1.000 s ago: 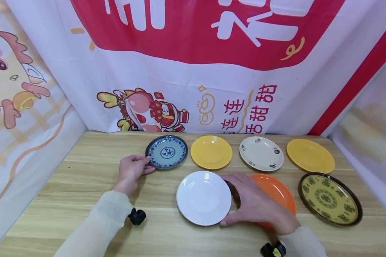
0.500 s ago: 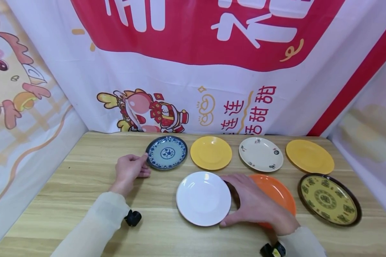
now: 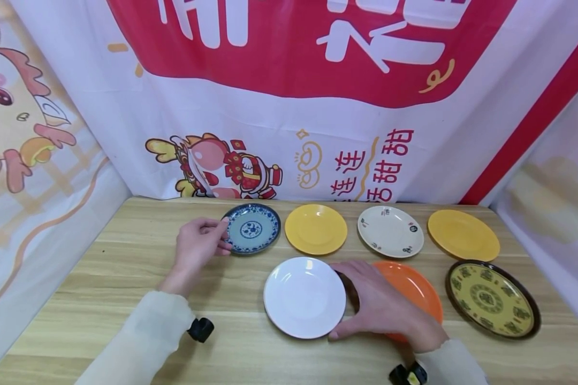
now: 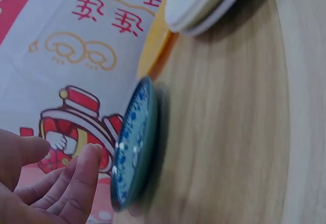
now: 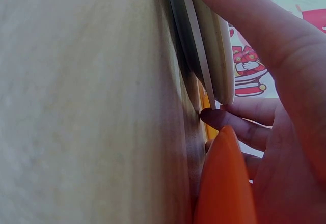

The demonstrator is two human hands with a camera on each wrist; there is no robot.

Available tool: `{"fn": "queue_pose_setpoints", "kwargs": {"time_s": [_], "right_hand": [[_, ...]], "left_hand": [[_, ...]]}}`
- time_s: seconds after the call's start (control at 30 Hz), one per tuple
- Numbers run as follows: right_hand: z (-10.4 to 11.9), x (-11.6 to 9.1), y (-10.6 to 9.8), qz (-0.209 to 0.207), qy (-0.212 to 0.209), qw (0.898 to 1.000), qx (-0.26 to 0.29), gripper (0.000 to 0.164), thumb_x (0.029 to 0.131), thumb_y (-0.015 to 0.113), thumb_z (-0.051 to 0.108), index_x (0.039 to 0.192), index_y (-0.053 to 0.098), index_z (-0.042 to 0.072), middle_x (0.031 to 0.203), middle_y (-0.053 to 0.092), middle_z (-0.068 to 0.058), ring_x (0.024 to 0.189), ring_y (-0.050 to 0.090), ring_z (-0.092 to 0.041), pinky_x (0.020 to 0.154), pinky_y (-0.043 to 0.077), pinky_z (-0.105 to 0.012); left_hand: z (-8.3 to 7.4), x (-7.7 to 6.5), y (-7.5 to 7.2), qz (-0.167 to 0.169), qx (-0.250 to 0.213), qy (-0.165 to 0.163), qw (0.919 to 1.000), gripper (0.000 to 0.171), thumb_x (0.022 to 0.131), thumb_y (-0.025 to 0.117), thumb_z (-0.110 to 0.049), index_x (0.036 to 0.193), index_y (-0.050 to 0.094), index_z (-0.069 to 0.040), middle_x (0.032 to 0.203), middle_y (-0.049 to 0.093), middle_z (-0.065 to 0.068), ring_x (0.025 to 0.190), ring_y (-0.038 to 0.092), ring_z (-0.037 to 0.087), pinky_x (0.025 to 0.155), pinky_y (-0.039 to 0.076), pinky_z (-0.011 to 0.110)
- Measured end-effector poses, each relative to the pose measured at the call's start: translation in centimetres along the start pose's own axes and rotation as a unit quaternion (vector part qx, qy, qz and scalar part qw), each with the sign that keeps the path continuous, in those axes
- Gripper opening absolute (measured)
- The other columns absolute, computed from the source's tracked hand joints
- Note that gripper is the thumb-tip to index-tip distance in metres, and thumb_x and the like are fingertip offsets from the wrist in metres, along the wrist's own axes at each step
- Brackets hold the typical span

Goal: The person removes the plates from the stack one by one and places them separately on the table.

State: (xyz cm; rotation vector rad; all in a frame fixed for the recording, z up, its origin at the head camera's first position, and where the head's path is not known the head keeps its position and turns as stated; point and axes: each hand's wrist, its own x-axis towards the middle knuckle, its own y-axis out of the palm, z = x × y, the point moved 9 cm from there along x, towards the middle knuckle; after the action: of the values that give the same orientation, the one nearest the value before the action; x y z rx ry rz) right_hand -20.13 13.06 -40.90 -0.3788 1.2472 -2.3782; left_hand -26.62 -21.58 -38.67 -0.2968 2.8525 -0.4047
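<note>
My left hand (image 3: 197, 243) is at the left edge of a blue-and-white patterned plate (image 3: 251, 229), which lies flat on the table. In the left wrist view, thumb and fingers are spread apart, and the plate's rim stands just beyond the fingertips (image 4: 94, 150); nothing is held. My right hand (image 3: 380, 305) holds the right rim of a round white plate (image 3: 304, 297) between thumb and fingers. Both wrist views show more than one rim, so another plate lies stacked beneath the white one. Behind that hand sits an orange plate (image 3: 416, 291), partly covered by it.
Along the back stand a yellow plate (image 3: 316, 229), a cream plate with small motifs (image 3: 390, 231) and a second yellow plate (image 3: 462, 235). A dark-rimmed patterned plate (image 3: 492, 299) lies at the right. Printed cloth (image 3: 289, 139) hangs behind the wooden table (image 3: 106, 299).
My left hand drew slightly left away from the blue patterned plate's rim, then came back over its left edge. The right hand and the plates have stayed where they were.
</note>
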Motion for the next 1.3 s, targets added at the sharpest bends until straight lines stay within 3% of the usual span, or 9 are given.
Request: {"fn": "queue_pose_setpoints", "kwargs": {"time_s": [0.17, 0.37, 0.6, 0.83, 1.3], "right_hand": [[-0.1, 0.0, 0.1, 0.006, 0.007, 1.0, 0.002, 0.113, 0.053, 0.095, 0.079, 0.151, 0.054, 0.042, 0.141, 0.058, 0.018, 0.135, 0.05, -0.012, 0.118, 0.046, -0.053], [-0.3, 0.2, 0.3, 0.019, 0.023, 0.999, 0.011, 0.114, 0.053, 0.094, 0.08, 0.152, 0.053, 0.042, 0.144, 0.058, 0.017, 0.137, 0.05, -0.014, 0.119, 0.045, -0.055], [-0.3, 0.0, 0.1, 0.005, 0.009, 1.0, 0.002, 0.113, 0.052, 0.096, 0.078, 0.15, 0.054, 0.041, 0.145, 0.058, 0.017, 0.139, 0.05, -0.014, 0.12, 0.045, -0.055], [-0.3, 0.0, 0.1, 0.006, 0.009, 1.0, 0.001, 0.115, 0.052, 0.095, 0.079, 0.152, 0.053, 0.041, 0.145, 0.058, 0.017, 0.139, 0.051, -0.015, 0.12, 0.045, -0.055], [-0.5, 0.0, 0.3, 0.013, 0.019, 1.0, 0.002, 0.115, 0.052, 0.095, 0.08, 0.152, 0.052, 0.041, 0.145, 0.058, 0.016, 0.139, 0.05, -0.017, 0.12, 0.045, -0.057]], "left_hand": [[-1.1, -1.3, 1.5, 0.038, 0.0, 0.012, 0.9992, 0.045, 0.11, 0.063, -0.037, 0.14, 0.062, -0.004, 0.129, 0.073, 0.023, 0.089, 0.079, 0.017, 0.08, 0.068, 0.03], [-1.3, -3.2, 3.4, 0.081, -0.008, 0.028, 0.9963, 0.041, 0.109, 0.065, -0.036, 0.138, 0.064, -0.007, 0.13, 0.073, 0.022, 0.093, 0.078, 0.017, 0.083, 0.068, 0.032], [0.1, -4.6, 4.5, 0.092, -0.005, 0.024, 0.9955, 0.031, 0.107, 0.07, -0.029, 0.13, 0.069, -0.008, 0.118, 0.075, 0.017, 0.097, 0.077, 0.026, 0.079, 0.068, 0.032], [1.1, -5.9, 5.6, 0.104, 0.02, 0.054, 0.993, 0.026, 0.102, 0.075, -0.018, 0.123, 0.072, -0.003, 0.109, 0.076, 0.02, 0.08, 0.077, 0.024, 0.069, 0.068, 0.032], [1.7, -7.0, 7.1, 0.133, 0.041, 0.067, 0.988, 0.022, 0.099, 0.078, -0.017, 0.116, 0.074, -0.004, 0.099, 0.077, 0.012, 0.074, 0.074, 0.02, 0.063, 0.066, 0.031]]}}
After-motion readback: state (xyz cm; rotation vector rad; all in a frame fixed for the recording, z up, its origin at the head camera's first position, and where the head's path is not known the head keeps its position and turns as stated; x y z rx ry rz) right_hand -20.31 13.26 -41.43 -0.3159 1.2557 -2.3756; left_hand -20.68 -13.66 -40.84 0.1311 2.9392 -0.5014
